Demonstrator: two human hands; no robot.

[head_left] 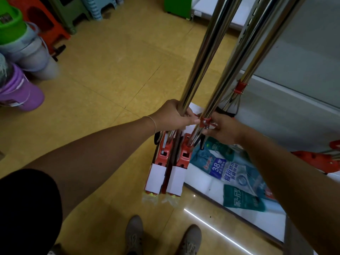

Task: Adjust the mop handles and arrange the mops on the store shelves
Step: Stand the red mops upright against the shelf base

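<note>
The left hand (172, 115) wraps closed around a steel mop handle (202, 57) while, at three o'clock, the right hand (223, 128) pinches the neighbouring handle's red clamp (205, 122).

The upper ends of the steel mop handles (206, 52) are being cut off by the top edge. The right hand's (223, 128) fingertips are being hidden behind the red clamp (204, 122), so the grip cannot be told. The left hand's (173, 115) palm is being concealed by its own back. The mop heads (166, 159) are being partly covered by white card sleeves (156, 178). The stools (55, 17) are being cropped at the top.
</note>
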